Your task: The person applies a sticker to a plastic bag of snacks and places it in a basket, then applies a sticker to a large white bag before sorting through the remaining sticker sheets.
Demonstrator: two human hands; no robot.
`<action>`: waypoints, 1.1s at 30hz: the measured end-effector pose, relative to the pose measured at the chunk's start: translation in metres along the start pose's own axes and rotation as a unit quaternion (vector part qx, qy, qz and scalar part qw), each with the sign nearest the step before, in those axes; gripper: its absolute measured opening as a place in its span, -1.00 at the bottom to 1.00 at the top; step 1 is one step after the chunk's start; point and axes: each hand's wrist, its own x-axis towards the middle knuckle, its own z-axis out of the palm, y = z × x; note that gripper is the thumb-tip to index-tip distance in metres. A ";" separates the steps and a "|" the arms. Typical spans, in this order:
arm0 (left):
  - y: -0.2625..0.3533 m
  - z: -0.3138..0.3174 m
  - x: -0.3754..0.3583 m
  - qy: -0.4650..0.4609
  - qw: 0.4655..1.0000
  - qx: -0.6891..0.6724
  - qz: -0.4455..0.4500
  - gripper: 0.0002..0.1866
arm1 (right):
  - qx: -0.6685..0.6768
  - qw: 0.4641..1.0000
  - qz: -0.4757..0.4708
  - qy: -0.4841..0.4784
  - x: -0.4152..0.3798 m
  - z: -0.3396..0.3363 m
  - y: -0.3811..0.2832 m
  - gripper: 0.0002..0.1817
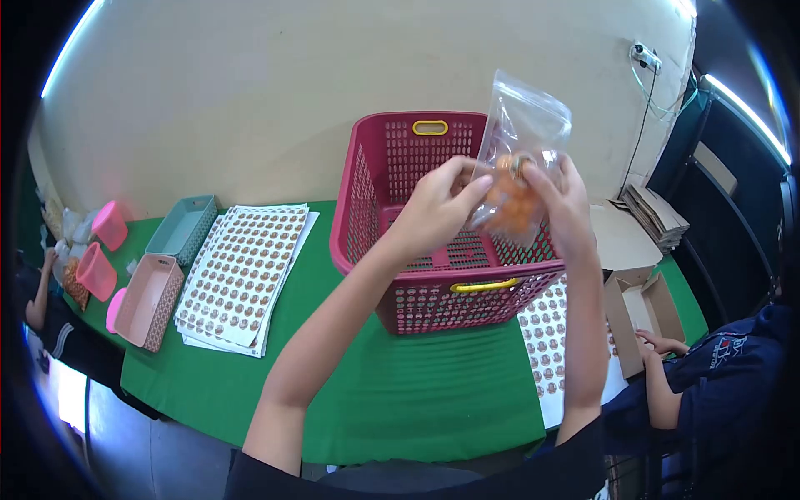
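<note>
My left hand (pixel 439 202) and my right hand (pixel 563 202) hold a clear plastic bag (pixel 523 125) between them, raised above a red perforated basket (pixel 371 196) with yellow handles. The bag holds orange snack pieces (pixel 510 202) in its lower half, and its top stands open above my fingers. My left fingers pinch the bag's left side and my right fingers grip its right side, where a small round sticker sits at my right fingertips. The basket stands on a green table (pixel 400 392).
Sheets of round stickers (pixel 243 273) lie stacked to the left, with more sheets (pixel 546 337) right of the basket. A teal tray (pixel 183 225), a pink tray (pixel 150 300) and pink tubs (pixel 102 250) sit far left. Another person in dark blue (pixel 708 375) works at an open cardboard box (pixel 642 312) on the right.
</note>
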 end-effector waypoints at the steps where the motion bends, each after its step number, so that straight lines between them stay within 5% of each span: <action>1: -0.010 0.004 0.019 -0.013 0.999 -0.015 -0.045 -0.73 | 0.000 1.000 0.002 0.000 0.016 -0.009 0.006 -0.46; 4: -0.052 0.015 0.055 -0.040 0.991 0.050 -0.120 -0.73 | -0.060 0.990 0.126 -0.008 0.051 -0.037 0.035 -0.48; 6: -0.077 0.019 0.065 -0.059 0.979 0.129 -0.146 -0.72 | -0.276 0.936 0.210 -0.067 0.062 -0.056 0.062 -0.49; 8: -0.094 0.017 0.068 -0.215 0.935 0.221 -0.173 -0.70 | -0.352 0.893 0.262 -0.100 0.055 -0.059 0.071 -0.50; 10: -0.080 0.019 0.058 -0.244 0.919 0.169 -0.260 -0.65 | -0.348 0.890 0.268 -0.120 0.046 -0.062 0.079 -0.47; 13: -0.090 0.019 0.051 -0.315 0.855 0.226 -0.346 -0.41 | -0.419 0.809 0.356 -0.210 0.041 -0.068 0.093 -0.43; 18: -0.082 0.018 0.049 -0.339 0.829 0.285 -0.342 -0.34 | -0.439 0.790 0.358 -0.234 0.043 -0.070 0.090 -0.37; 20: -0.062 0.015 0.043 -0.295 0.874 0.309 -0.230 -0.35 | -0.561 0.758 0.284 -0.173 0.043 -0.070 0.085 -0.29; 21: -0.062 0.008 0.045 -0.280 0.876 0.327 -0.218 -0.34 | -0.601 0.776 0.146 -0.124 0.039 -0.075 0.089 -0.29; 24: -0.032 -0.009 0.025 -0.131 0.920 0.331 -0.162 -0.39 | -0.464 0.877 0.108 -0.060 0.021 -0.063 0.045 -0.41; 27: 0.010 -0.029 -0.031 -0.006 0.985 0.167 -0.033 -0.47 | -0.253 0.967 0.011 -0.010 -0.024 -0.047 0.002 -0.48; 30: 0.034 -0.049 -0.112 0.046 0.995 0.072 -0.046 -0.66 | -0.141 0.990 -0.009 0.023 -0.099 -0.028 -0.024 -0.56; 33: 0.007 -0.068 -0.196 0.123 0.984 0.020 -0.125 -0.71 | 0.024 0.997 0.004 -0.073 -0.164 -0.024 0.008 -0.65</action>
